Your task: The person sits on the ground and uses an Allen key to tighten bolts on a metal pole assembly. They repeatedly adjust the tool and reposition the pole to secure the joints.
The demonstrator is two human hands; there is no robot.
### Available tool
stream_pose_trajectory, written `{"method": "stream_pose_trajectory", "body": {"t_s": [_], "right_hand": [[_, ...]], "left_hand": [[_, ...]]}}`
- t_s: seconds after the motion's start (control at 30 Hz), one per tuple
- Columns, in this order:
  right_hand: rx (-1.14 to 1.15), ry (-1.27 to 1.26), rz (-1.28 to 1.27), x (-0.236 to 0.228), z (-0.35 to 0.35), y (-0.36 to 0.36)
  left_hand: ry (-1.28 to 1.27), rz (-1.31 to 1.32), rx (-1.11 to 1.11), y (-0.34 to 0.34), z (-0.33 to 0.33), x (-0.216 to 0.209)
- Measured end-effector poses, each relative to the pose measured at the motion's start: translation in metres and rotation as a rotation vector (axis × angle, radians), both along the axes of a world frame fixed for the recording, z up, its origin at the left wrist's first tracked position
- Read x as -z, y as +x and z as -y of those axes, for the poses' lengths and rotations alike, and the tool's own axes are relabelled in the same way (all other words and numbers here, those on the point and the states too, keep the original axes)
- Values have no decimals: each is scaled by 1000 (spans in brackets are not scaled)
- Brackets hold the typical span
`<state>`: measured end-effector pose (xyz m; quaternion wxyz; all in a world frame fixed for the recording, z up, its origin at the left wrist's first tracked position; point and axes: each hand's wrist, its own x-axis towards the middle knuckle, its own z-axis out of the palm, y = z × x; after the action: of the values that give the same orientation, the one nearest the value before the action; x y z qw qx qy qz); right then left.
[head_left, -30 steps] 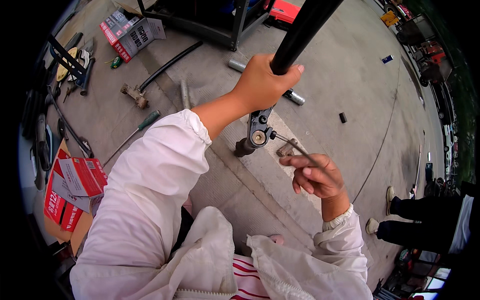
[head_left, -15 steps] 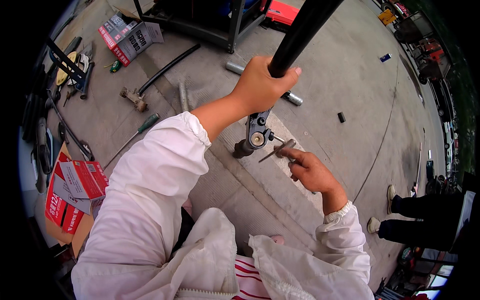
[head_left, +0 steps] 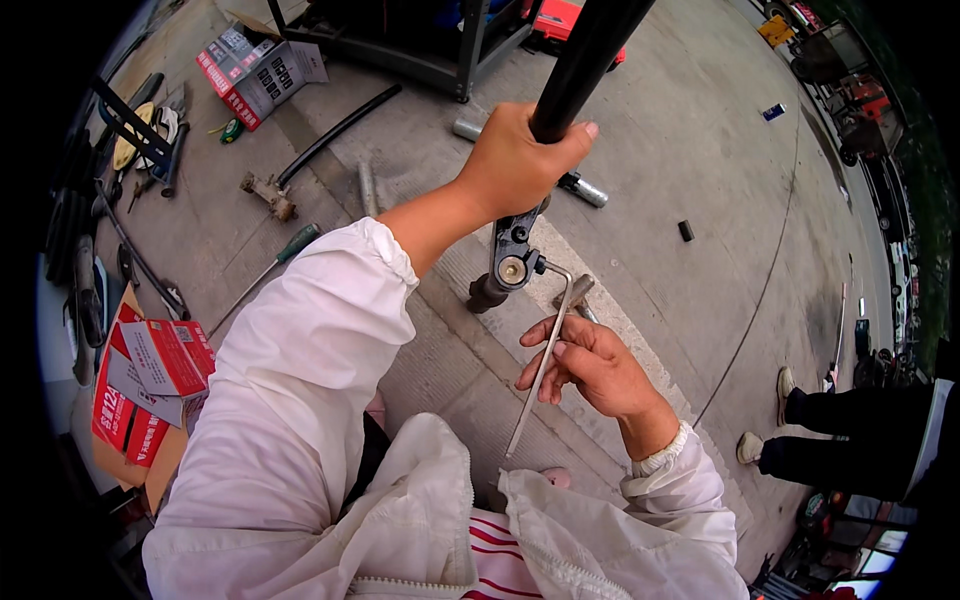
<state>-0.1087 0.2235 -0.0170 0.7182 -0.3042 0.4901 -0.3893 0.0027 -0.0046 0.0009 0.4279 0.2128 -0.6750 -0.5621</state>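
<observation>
Firmly, our left grip holds black tube; right grip, hold unclear, half-curled at hex key, best seated squarely

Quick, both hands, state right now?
Left hand: closed around the black tube.
Right hand: fingers loosely curled at the L-shaped key; whether it grips cannot be told.

A green-handled screwdriver lies on the concrete floor, an opened red carton near its tip. Farther up, a green tape measure sits beside a red-and-grey box. A bystander's dark trousers show at right.
</observation>
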Motion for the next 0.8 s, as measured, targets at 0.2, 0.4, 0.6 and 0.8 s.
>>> {"method": "stream_pose_trajectory", "body": {"t_s": [0.2,0.4,0.6,0.8], "right_hand": [[50,-471,-1280,-6,-11,26],[170,-1268,-1428,7,20,12],[419,-1017,-1095,4,46,2],[420,-897,-992,-13,66,9]], "left_hand": [[74,19,1,1,-1,-3],[49,-27,55,1,2,-2],[87,-9,92,3,7,3],[150,-19,116,11,11,-3]]}}
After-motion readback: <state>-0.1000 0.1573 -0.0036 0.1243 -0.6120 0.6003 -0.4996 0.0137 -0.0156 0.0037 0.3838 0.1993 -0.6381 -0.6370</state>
